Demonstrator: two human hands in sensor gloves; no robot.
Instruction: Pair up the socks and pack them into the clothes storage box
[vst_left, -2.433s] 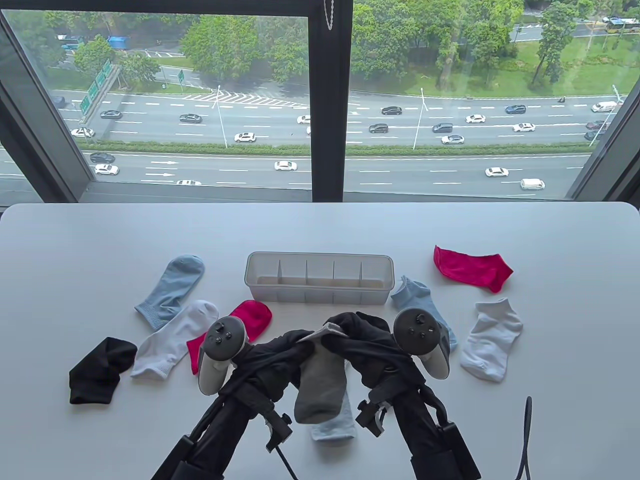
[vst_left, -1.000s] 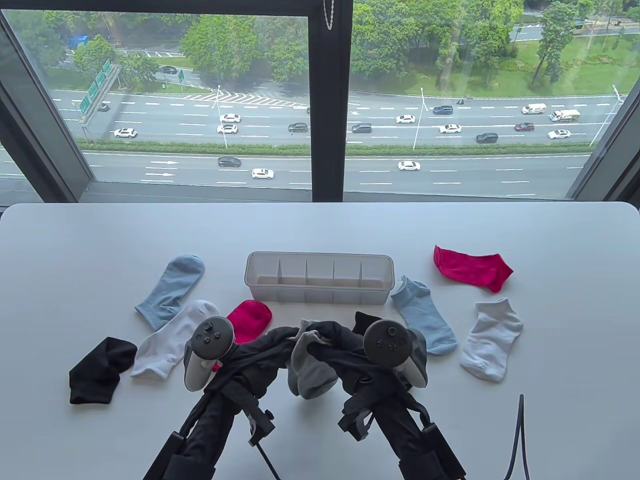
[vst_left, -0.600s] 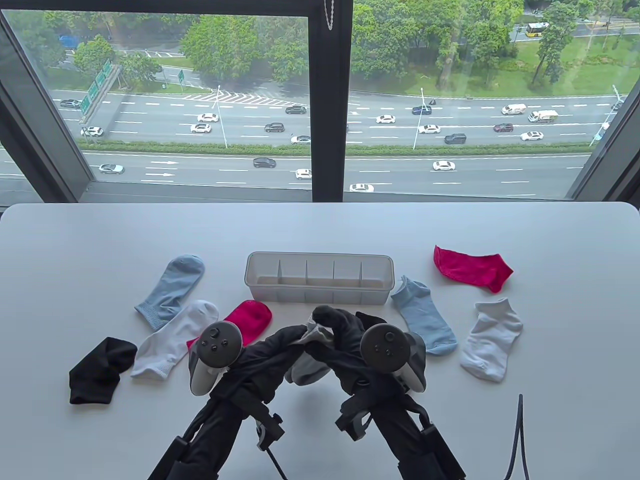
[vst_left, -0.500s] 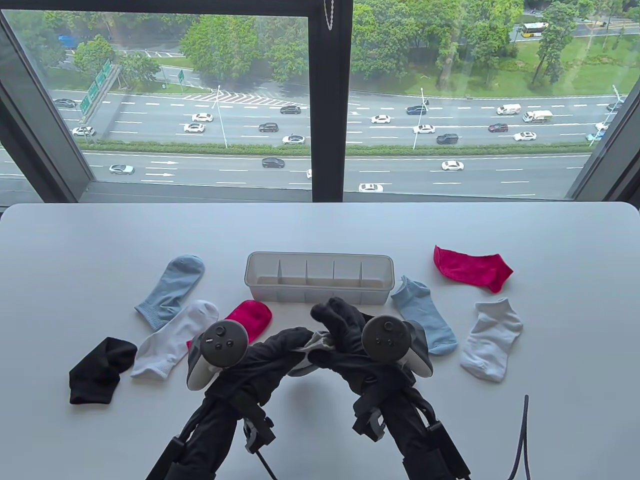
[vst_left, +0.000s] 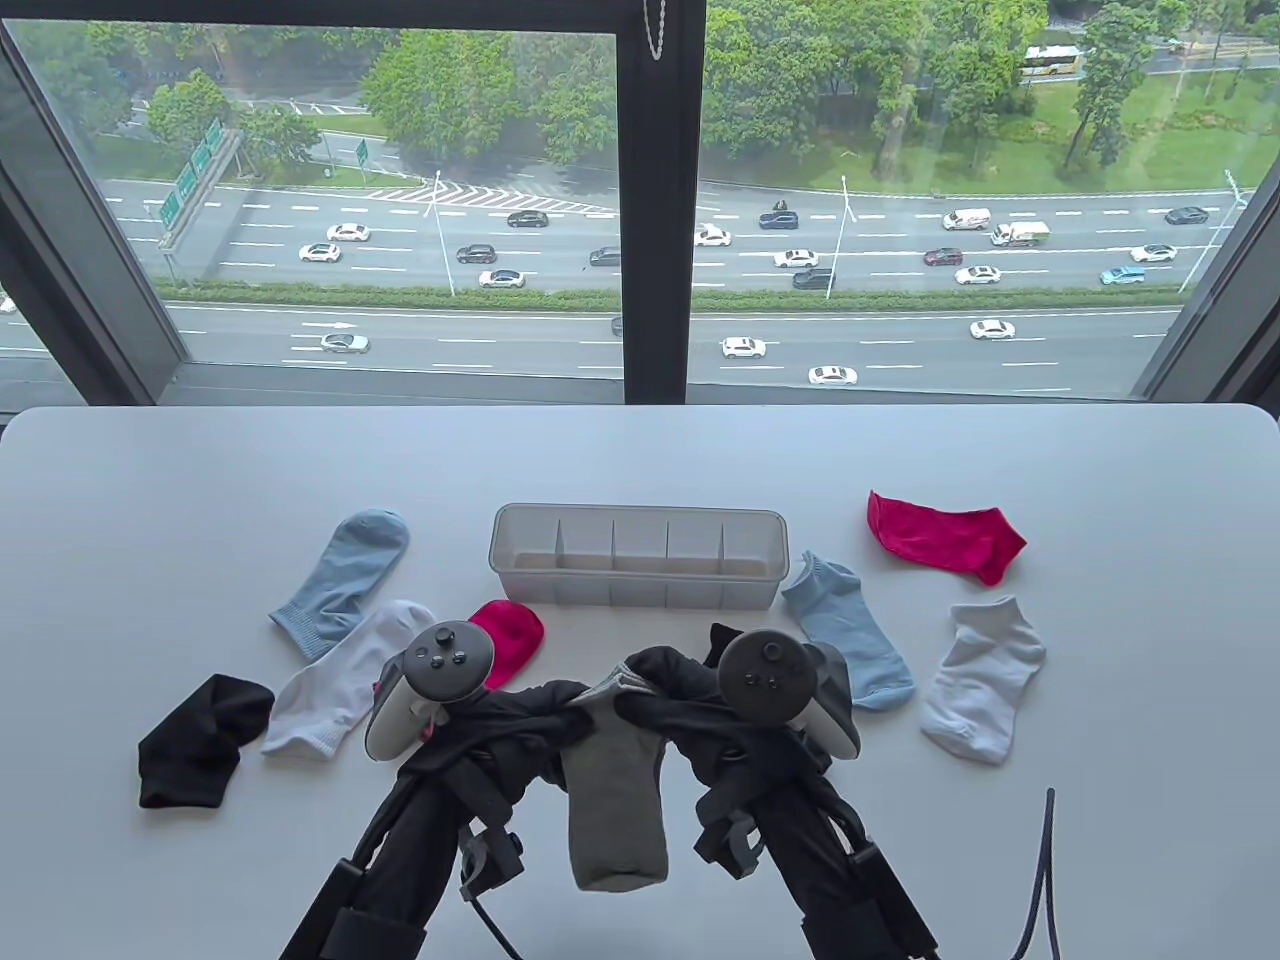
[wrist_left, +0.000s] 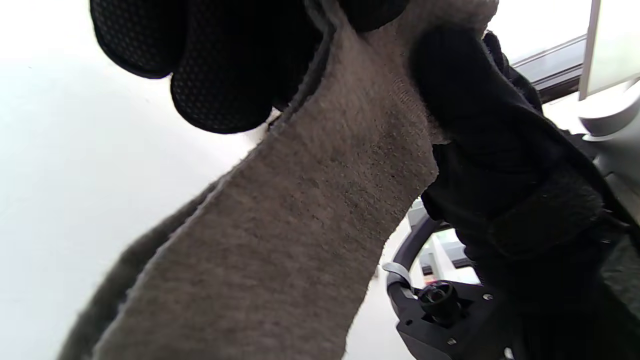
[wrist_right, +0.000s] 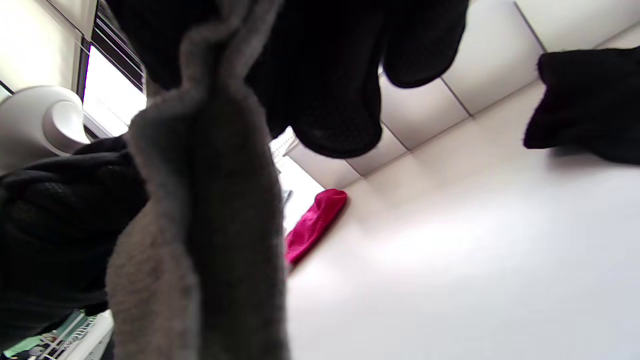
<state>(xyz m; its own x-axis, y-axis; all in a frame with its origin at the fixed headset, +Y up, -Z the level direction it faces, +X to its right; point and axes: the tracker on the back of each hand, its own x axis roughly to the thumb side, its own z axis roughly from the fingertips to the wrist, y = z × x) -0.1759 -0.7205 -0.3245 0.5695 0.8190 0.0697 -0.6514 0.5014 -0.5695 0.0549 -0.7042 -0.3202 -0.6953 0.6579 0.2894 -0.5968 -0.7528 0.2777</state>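
Compared with half a second ago, the grey sock (vst_left: 615, 800) is now let out to its full length and hangs straight down, where before it was bunched small between the hands. The left hand (vst_left: 520, 715) and the right hand (vst_left: 690, 700) are seen a little lower and nearer to the front edge of the tabletop (vst_left: 640, 460) than in the earlier picture. The other socks and the box are unchanged.

The grey sock is held by its upper edge between both hands, above the front middle of the tabletop. The grip of each hand is closed on this edge: in the left wrist view the fingers (wrist_left: 220, 75) are curled over the cloth, and in the right wrist view dark fingers (wrist_right: 330, 90) are pressed on the fold. The cloth looks fuzzy, and two layers are seen at its edge in the left wrist view.

The storage box (vst_left: 637, 590) stands at the middle of the tabletop, beyond the hands. It is divided into five compartments in a row, and no sock is seen in any of them.

Around it lie a blue sock (vst_left: 345, 575), a white sock (vst_left: 345, 680), a black sock (vst_left: 200, 740) and a pink sock (vst_left: 510, 635) on the left, and a second blue sock (vst_left: 850, 640), a second pink sock (vst_left: 940, 535) and a second white sock (vst_left: 980, 680) on the right.
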